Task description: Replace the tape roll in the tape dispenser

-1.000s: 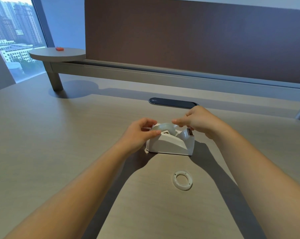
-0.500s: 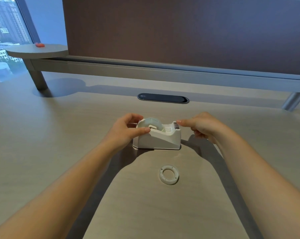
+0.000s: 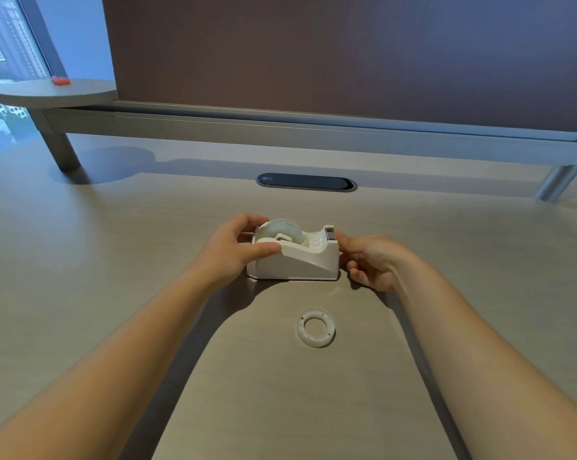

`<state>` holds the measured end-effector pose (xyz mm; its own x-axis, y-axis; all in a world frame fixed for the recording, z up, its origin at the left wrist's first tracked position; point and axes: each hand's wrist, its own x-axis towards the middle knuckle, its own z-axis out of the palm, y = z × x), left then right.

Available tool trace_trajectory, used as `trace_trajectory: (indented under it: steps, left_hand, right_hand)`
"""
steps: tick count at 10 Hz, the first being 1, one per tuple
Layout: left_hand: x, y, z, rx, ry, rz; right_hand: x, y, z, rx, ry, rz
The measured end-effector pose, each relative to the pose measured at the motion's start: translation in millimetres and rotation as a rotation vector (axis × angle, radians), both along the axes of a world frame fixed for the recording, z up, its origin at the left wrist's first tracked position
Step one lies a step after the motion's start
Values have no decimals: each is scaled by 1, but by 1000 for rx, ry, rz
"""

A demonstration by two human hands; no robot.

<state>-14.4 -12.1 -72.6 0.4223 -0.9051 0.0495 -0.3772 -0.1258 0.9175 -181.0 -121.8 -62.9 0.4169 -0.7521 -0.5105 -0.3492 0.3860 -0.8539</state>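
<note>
A white tape dispenser (image 3: 300, 260) stands on the desk (image 3: 114, 260) with a pale translucent tape roll (image 3: 282, 229) seated in its cradle. A strip of tape runs from the roll to the cutter at the right end. My left hand (image 3: 235, 249) grips the dispenser's left end, thumb on the near side and fingers behind. My right hand (image 3: 370, 258) rests against the right end below the cutter, its fingers curled. An empty white plastic tape core (image 3: 316, 328) lies flat on the desk, nearer to me than the dispenser.
A dark oval cable port (image 3: 306, 182) is set in the desk behind the dispenser. A brown divider panel (image 3: 346, 54) on a metal rail crosses the back. A round side shelf (image 3: 56, 92) with a small red item (image 3: 61, 81) stands at the far left by the window.
My right hand has moved from above the roll down past the cutter to the dispenser's right end. The tape strip now reaches the cutter. My left hand stays on the left end.
</note>
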Motion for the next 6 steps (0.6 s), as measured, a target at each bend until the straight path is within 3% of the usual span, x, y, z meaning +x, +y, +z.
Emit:
trace_trajectory:
  steps: [4, 5, 6]
  left_hand:
    - [-5, 4, -1, 70, -80, -6]
    - [-12, 5, 6, 122, -247, 14]
    - [-24, 15, 20, 70, -383, 108]
  right_hand:
    - [8, 13, -7, -5, -157, -161]
    - [7, 20, -5, -87, -134, -201]
    - [-5, 29, 2, -474, 30, -285]
